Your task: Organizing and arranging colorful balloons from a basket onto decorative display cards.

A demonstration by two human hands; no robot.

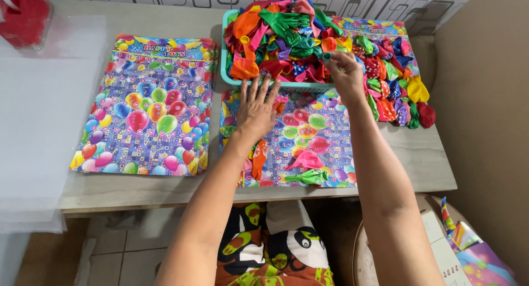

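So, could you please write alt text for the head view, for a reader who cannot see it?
Seen from above, a person's right hand pinches a green balloon at a teal basket heaped with uninflated balloons, while the left hand lies flat on a balloon-print sheet. A stack of similar sheets lies to the left on the table, with loose balloons to the right.

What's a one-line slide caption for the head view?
Left hand flat on balloon-print sheet; right hand pinching a green balloon at the teal basket.
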